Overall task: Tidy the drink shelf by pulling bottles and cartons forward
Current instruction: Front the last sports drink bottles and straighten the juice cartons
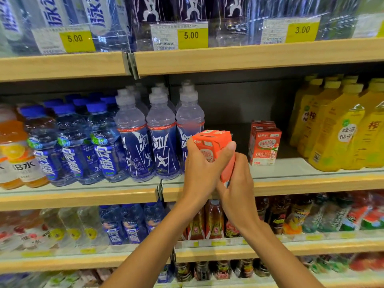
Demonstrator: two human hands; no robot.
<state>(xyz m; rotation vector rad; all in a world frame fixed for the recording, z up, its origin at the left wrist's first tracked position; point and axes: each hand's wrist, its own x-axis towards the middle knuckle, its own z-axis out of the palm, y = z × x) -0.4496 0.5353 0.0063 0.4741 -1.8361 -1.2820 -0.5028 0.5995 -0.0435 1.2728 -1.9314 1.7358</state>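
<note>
Hands, left (200,163) and right (235,179), both clasped around tilted orange-red cardboard drink carton (214,142); matching cartons (265,145) right on pale shelf (291,169).

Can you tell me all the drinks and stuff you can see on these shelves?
Small red-orange paper drink carton: one, held in both hands before the middle shelf.
Red and white paper cartons: a short row, middle shelf, right of the held one.
Clear plastic bottles with dark blue labels and grey sport caps: three rows, middle shelf.
Blue-capped clear plastic bottles: several rows, left of those.
Orange juice bottles: some, far left.
Yellow plastic bottles: several rows, far right.
Yellow price tags: three, top shelf edge.
Mixed bottles: many, lower shelves, blurred.
Left hand: gripping the carton.
Right hand: gripping the carton.
</note>
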